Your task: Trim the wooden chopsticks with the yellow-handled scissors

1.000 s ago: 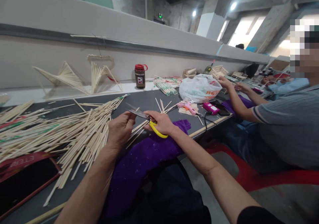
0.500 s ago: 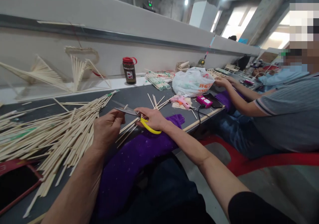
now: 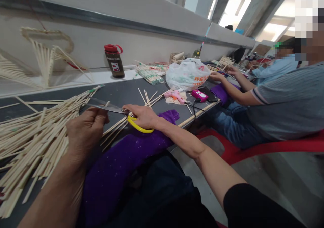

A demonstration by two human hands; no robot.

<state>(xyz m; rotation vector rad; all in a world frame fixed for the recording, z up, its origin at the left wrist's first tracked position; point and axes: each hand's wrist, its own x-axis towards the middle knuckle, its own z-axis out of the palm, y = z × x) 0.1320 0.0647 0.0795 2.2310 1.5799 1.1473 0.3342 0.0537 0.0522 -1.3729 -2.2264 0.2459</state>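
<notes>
My right hand (image 3: 144,116) is closed around the yellow-handled scissors (image 3: 140,126), whose blades point left and stand somewhat apart. The lower blade reaches across the fingers of my left hand (image 3: 87,128). That hand is closed in a pinch, and the short end of a thin wooden stick (image 3: 107,103) pokes up from it beside the blades; the rest of the stick is hidden. Left of my hands lies a large loose pile of wooden sticks (image 3: 45,133). Several more sticks (image 3: 115,128) lie on the table between and behind my hands. Purple cloth (image 3: 113,163) covers my lap.
Beyond my hands are a dark bottle with a red lid (image 3: 114,62), bagged sticks (image 3: 150,73), a white plastic bag (image 3: 186,74), a pink glue gun (image 3: 176,95) and a magenta device (image 3: 199,95). Stick frames (image 3: 45,62) lean at the wall. A co-worker (image 3: 286,99) sits at right.
The view has turned, so most things appear farther left and slightly higher. My hands keep nearly the same hold, with the scissors still by the stick end. The co-worker's hands have moved apart a little.
</notes>
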